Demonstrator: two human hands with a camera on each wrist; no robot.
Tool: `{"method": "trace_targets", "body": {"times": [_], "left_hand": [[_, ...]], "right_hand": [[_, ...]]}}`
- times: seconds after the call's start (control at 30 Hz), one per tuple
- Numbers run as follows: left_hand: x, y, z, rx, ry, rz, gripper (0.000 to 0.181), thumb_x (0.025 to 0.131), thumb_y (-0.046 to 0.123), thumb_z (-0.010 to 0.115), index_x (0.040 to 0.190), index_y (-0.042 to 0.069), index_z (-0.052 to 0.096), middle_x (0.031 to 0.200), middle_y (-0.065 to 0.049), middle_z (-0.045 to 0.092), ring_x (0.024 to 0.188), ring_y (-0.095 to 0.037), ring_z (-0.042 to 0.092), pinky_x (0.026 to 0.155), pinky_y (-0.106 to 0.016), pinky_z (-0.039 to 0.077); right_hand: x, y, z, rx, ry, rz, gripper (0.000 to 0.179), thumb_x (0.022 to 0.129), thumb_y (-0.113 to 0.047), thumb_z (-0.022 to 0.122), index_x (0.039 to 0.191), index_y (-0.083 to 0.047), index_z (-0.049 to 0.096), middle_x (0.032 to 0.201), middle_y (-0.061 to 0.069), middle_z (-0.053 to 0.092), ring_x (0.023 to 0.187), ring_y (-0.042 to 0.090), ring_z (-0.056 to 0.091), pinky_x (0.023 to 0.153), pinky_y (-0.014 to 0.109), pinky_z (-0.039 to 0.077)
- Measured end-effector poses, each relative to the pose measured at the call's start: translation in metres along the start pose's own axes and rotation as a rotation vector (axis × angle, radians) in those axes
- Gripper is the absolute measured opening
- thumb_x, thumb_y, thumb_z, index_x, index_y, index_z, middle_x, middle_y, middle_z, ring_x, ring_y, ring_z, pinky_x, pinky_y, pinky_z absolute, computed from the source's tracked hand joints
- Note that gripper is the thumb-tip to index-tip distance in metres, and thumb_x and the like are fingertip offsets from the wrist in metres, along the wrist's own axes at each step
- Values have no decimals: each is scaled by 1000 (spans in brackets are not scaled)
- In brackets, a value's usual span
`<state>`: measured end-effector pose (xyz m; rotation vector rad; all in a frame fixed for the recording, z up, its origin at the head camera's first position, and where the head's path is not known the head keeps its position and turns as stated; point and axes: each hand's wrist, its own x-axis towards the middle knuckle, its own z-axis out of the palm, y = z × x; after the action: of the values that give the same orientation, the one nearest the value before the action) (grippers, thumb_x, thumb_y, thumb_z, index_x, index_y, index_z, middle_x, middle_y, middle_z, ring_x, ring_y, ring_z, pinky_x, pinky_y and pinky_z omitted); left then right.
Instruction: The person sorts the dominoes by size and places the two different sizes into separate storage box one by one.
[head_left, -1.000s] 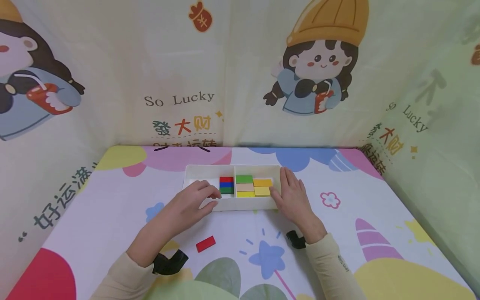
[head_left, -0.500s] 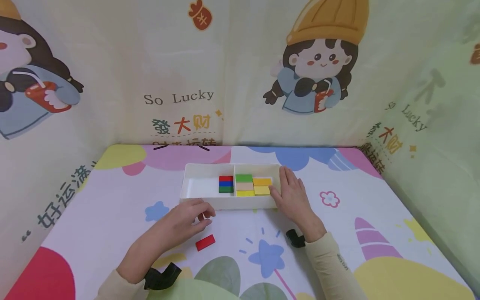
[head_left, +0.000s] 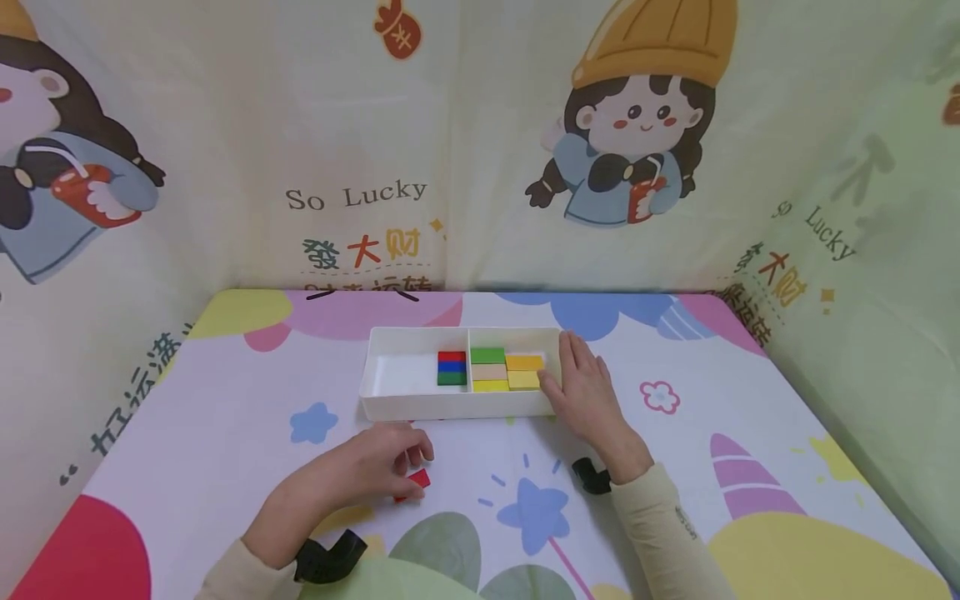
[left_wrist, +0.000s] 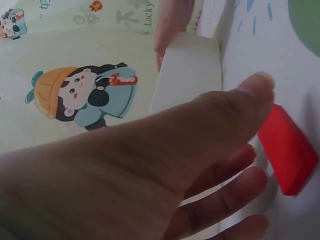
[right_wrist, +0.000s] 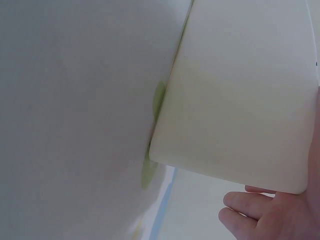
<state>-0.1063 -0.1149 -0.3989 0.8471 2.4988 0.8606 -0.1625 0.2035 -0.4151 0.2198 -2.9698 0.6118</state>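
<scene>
A white two-compartment box (head_left: 438, 407) stands on the table in the head view. Three stacked-looking blocks, among them a blue block (head_left: 452, 367), lie left of its divider. Right of it lie several more, including a green block (head_left: 488, 356) and a tan block (head_left: 490, 372). My right hand (head_left: 594, 404) holds the box's right end, fingers along the outer wall and thumb over the rim. In front of the box, my left hand (head_left: 375, 460) is over a loose red block (left_wrist: 287, 147), fingers loosely bent, thumb tip right at its edge in the left wrist view.
A printed cloth (head_left: 585, 533) covers the table. Patterned curtains (head_left: 487, 167) rise behind and at both sides. Each wrist carries a black mount, one at the left wrist (head_left: 330, 557) and one at the right wrist (head_left: 592, 477).
My left hand has drawn back from the box's left compartment toward me and come down at the loose red block. My right hand and the box have stayed in place.
</scene>
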Motion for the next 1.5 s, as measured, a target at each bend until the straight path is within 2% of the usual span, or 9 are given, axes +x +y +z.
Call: {"method": "trace_targets", "body": {"times": [0.17, 0.3, 0.53, 0.73, 1.2, 1.5], "left_hand": [[0, -1, 5, 22, -30, -13, 31, 77, 17, 85, 100, 12, 65, 86, 5, 57, 78, -10, 54, 69, -19, 50], [0, 1, 7, 63, -21, -16, 28, 78, 13, 84, 98, 13, 65, 86, 5, 56, 78, -9, 52, 68, -20, 50], [-1, 2, 8, 139, -13, 13, 22, 80, 11, 81, 95, 14, 66, 85, 5, 56, 76, -8, 50, 67, -19, 48], [1, 3, 7, 199, 6, 23, 22, 80, 10, 81, 97, 15, 68, 90, 7, 58, 82, -8, 50, 72, -21, 51], [0, 0, 6, 198, 31, 45, 22, 79, 8, 82, 95, 14, 68, 89, 4, 58, 80, -10, 51, 69, -21, 49], [0, 0, 6, 188, 44, 26, 21, 79, 7, 82, 93, 14, 67, 89, 4, 57, 81, -11, 52, 70, -22, 49]], "right_hand": [[0, 0, 0, 12, 10, -14, 76, 102, -40, 43, 158, 0, 12, 165, 19, 15, 153, 37, 14, 122, 62, 12], [0, -1, 0, 12, 13, -22, 75, 102, -40, 43, 157, 1, 12, 165, 19, 16, 153, 38, 15, 121, 63, 13], [-3, 0, 0, 10, 6, -18, 75, 102, -39, 43, 157, 2, 12, 165, 21, 16, 152, 39, 15, 121, 63, 13], [-3, 0, 0, 10, 10, -18, 75, 102, -39, 43, 157, 2, 12, 165, 20, 15, 152, 38, 15, 121, 63, 13], [-4, 1, 1, 3, 16, -18, 75, 102, -39, 44, 157, 2, 12, 164, 21, 16, 152, 39, 16, 121, 63, 14], [-3, 1, 2, -11, 15, -17, 76, 102, -39, 44, 158, 1, 11, 165, 20, 15, 153, 38, 14, 121, 63, 13]]}}
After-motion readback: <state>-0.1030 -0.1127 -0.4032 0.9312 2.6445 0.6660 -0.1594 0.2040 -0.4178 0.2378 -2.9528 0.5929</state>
